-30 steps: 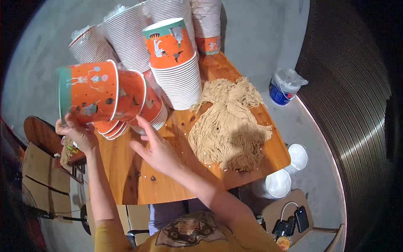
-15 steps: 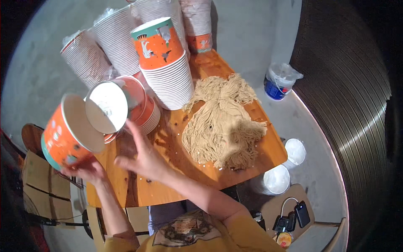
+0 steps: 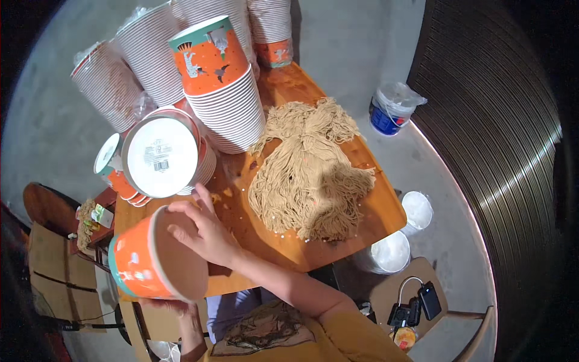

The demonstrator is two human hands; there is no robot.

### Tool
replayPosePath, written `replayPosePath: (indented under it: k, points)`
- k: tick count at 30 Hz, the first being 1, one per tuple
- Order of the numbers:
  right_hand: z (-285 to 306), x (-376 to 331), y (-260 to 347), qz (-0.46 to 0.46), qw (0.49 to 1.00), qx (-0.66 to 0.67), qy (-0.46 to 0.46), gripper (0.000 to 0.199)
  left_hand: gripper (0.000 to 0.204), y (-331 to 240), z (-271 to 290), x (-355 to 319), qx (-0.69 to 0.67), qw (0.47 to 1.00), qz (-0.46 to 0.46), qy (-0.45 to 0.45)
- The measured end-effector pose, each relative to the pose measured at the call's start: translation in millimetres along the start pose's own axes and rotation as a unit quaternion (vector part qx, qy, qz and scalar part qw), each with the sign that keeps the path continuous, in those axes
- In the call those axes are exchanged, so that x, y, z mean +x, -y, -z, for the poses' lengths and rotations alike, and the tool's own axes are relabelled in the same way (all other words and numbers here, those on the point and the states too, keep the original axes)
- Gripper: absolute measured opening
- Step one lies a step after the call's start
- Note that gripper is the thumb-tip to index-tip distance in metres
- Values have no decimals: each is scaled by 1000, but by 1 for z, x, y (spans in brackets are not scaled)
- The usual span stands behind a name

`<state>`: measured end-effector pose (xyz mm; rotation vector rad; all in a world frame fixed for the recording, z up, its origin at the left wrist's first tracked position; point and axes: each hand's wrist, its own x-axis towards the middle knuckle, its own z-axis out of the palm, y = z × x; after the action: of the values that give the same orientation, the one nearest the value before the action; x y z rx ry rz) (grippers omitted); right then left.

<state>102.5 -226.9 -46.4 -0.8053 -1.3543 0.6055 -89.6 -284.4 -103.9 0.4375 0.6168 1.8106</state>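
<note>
One orange tub (image 3: 136, 259) was held on its side above the near left edge of the worktop (image 3: 286, 256), with its mouth turned to the right. Its lower wall was supported from beneath by the left hand (image 3: 172, 306); most of the fingers were hidden, so the firmness of that grasp could not be determined. The right hand (image 3: 205, 232) was held open across the mouth, fingers spread; contact with the rim could not be confirmed.

Slippage was judged the main risk: with support given chiefly from below, the tub could be rolled off the palm by a push on its rim, and could be dropped past the worktop edge.

Beyond the right fingertips, an upturned tub (image 3: 161, 148) was positioned, its white base exposed; it could be knocked by a careless reach. Farther out, a tall stack of nested tubs (image 3: 226, 111) was placed near a tan string bundle (image 3: 310, 172). Toppling of the stack was considered possible if its side were struck.
</note>
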Motion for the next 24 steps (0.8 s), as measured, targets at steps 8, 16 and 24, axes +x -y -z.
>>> replayPosePath:
  k: [8, 16, 24]
  points:
    - [-2, 5, -18, -30, 989, 81, -117, 44, 57, -10, -29, 1, -78, 956, 254, -124]
    - [2, 0, -38, -179, 924, 268, -204, 27, 61, -35, -10, 51, -124, 872, 474, 5]
    - [13, -24, -40, -326, 844, 366, -217, 32, 72, -42, -4, 77, -189, 809, 553, -55]
